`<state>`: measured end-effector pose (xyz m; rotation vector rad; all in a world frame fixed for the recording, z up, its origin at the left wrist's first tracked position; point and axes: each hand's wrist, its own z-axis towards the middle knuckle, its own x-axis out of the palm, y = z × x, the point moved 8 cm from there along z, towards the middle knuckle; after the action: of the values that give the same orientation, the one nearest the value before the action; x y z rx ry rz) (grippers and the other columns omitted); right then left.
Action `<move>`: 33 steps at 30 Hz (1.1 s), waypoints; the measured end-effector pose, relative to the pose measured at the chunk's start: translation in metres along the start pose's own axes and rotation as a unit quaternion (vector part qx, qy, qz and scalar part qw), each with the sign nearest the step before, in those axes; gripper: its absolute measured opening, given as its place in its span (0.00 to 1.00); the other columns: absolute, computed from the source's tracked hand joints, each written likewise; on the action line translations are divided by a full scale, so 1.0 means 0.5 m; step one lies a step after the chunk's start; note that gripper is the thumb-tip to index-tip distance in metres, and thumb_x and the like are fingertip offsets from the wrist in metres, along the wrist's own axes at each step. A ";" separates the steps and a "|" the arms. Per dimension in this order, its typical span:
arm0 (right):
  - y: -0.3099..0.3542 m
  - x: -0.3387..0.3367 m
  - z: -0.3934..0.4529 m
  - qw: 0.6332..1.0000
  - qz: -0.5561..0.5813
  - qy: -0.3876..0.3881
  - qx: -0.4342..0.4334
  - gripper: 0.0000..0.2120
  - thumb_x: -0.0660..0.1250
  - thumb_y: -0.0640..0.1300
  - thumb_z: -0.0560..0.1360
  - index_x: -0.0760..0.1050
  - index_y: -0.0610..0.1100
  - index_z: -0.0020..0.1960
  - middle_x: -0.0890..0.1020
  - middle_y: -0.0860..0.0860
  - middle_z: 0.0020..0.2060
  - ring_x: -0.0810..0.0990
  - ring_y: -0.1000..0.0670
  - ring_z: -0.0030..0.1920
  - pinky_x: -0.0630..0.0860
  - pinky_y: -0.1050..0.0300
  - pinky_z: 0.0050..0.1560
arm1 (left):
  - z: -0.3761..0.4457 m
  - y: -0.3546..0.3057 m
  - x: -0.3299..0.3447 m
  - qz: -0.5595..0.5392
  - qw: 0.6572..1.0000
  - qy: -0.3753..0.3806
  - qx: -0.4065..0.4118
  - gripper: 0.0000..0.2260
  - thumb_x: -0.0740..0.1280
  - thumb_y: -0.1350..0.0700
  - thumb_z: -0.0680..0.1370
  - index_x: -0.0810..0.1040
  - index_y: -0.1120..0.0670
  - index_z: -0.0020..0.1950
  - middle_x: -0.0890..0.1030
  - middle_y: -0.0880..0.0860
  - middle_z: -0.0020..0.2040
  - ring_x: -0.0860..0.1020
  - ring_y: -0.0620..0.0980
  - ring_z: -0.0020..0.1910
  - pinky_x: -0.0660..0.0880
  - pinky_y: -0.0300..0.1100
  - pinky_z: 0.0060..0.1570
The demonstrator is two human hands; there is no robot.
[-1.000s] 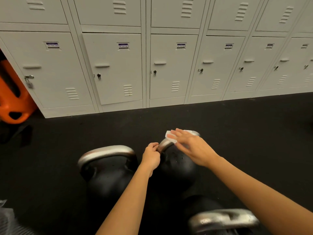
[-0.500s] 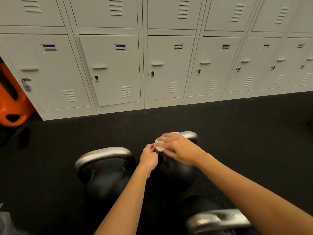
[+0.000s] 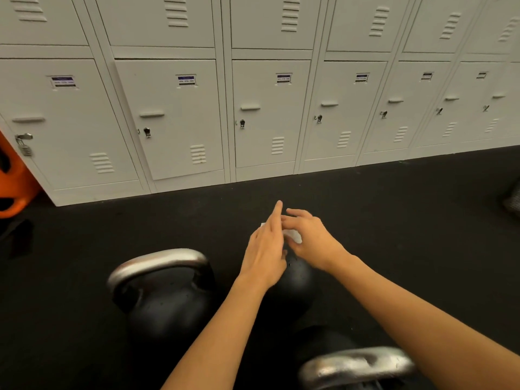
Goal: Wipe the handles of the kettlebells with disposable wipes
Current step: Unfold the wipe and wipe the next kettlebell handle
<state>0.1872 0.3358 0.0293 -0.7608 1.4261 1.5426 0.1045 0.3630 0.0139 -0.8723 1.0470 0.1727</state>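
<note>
Three black kettlebells with bare-metal handles are seen on the dark rubber floor (image 3: 394, 220) in front of a row of pale lockers (image 3: 261, 114); the left kettlebell (image 3: 166, 302) stands clear of both arms; the near kettlebell (image 3: 357, 367) is cut off by the lower edge; the middle kettlebell (image 3: 298, 280) is largely covered by the hands, and its handle is hidden behind them. The left hand (image 3: 266, 249) is held over it with fingers straight and together, pointing away; whether the wipe is touched by it cannot be told. The white wipe (image 3: 294, 236) is pinched by the curled fingers of the right hand (image 3: 312, 237), just above the middle kettlebell; an orange object (image 3: 14, 190) is seen at the left edge; a padlock (image 3: 24, 144) hangs on the leftmost locker.
</note>
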 end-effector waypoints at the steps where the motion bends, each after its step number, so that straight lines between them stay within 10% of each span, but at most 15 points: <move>1: 0.002 -0.008 -0.004 0.999 -0.013 -0.028 -0.009 0.17 0.67 0.39 0.77 0.78 0.49 0.64 0.78 0.55 0.64 0.63 0.51 0.73 0.62 0.46 0.72 | 0.004 -0.005 0.005 0.028 1.000 0.002 0.004 0.42 0.68 0.61 0.76 0.41 0.52 0.79 0.65 0.54 0.75 0.66 0.51 0.73 0.64 0.48 0.72; 7: -0.095 -0.088 -0.041 0.969 0.144 -0.186 0.069 0.14 0.73 0.46 0.69 0.77 0.50 0.54 0.79 0.55 0.52 0.73 0.52 0.57 0.68 0.64 0.52 | 0.007 0.004 0.032 0.156 0.987 0.028 -0.004 0.34 0.65 0.59 0.79 0.49 0.56 0.79 0.60 0.56 0.76 0.58 0.54 0.75 0.55 0.49 0.75; 15: -0.258 0.046 -0.045 0.957 0.082 0.115 0.252 0.29 0.69 0.40 0.75 0.63 0.47 0.74 0.70 0.45 0.70 0.70 0.43 0.69 0.70 0.49 0.66 | 0.020 0.013 0.044 0.217 0.972 0.064 -0.058 0.39 0.70 0.60 0.75 0.49 0.57 0.77 0.59 0.58 0.75 0.60 0.58 0.74 0.52 0.57 0.75; 33: -0.222 0.020 0.009 0.976 0.048 0.040 0.209 0.14 0.73 0.43 0.73 0.79 0.39 0.57 0.82 0.45 0.49 0.81 0.47 0.48 0.79 0.54 0.52 | 0.031 0.022 0.044 0.208 0.973 0.087 -0.046 0.36 0.70 0.63 0.74 0.54 0.57 0.76 0.61 0.58 0.73 0.65 0.62 0.70 0.54 0.62 0.74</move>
<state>0.2828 0.3372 -0.0282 -0.5087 1.7941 1.2283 0.1210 0.3750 -0.0068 -0.7493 1.3887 0.5080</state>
